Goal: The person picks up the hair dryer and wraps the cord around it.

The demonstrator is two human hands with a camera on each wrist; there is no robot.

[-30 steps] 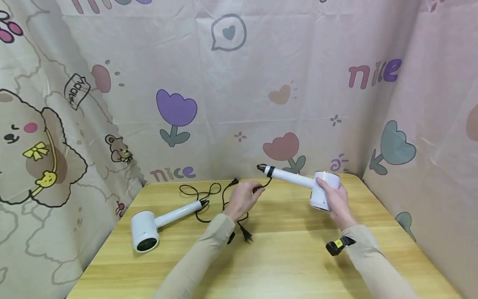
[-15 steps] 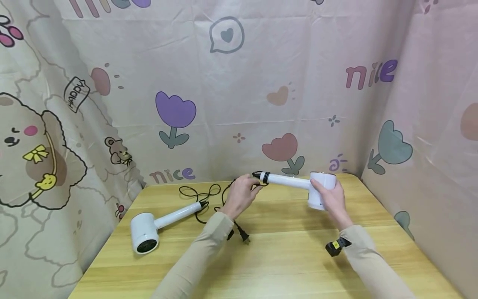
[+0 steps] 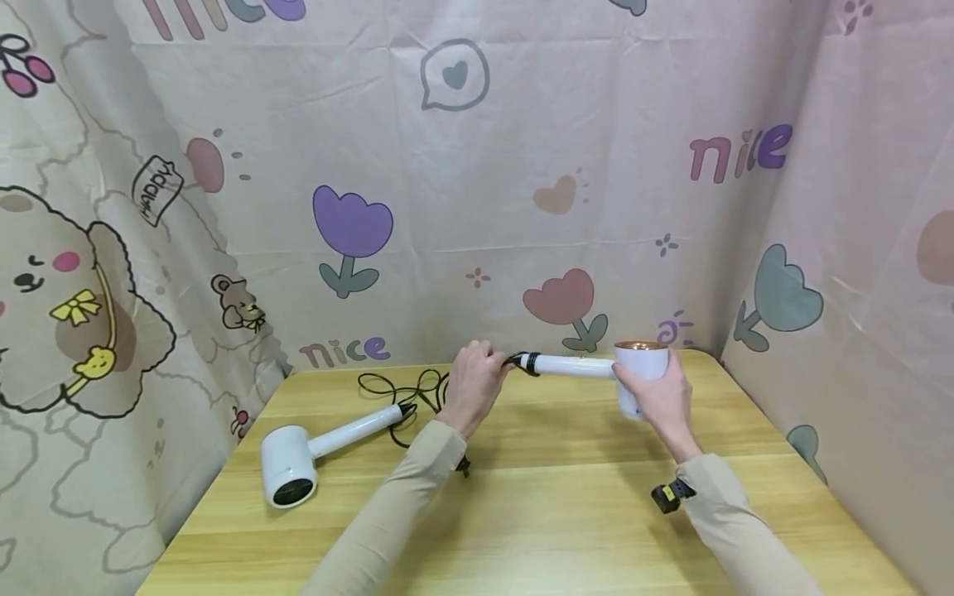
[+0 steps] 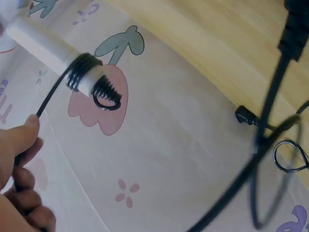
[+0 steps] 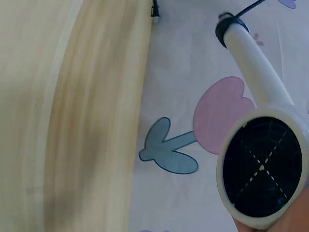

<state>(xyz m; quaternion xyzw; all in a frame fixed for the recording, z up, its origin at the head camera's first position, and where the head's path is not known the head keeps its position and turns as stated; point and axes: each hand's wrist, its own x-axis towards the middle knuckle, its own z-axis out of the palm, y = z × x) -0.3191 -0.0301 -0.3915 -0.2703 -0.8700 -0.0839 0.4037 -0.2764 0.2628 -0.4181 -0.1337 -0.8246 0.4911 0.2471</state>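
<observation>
Your left hand (image 3: 477,387) pinches pliant-looking cord (image 4: 52,93); your right hand (image 3: 666,399) grips dryer (image 3: 587,367) by its head (image 3: 643,362), probably slick: sound hold.

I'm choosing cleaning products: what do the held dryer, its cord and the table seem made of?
Held dryer: probably glossy white plastic, going by its smooth, shiny shell.
Cord: black, faintly shiny, likely rubber or soft plastic outside; it bends into tight coils.
Table: light wood or wood-look laminate with a slight sheen; grain streaks show, but don't settle which.
</observation>
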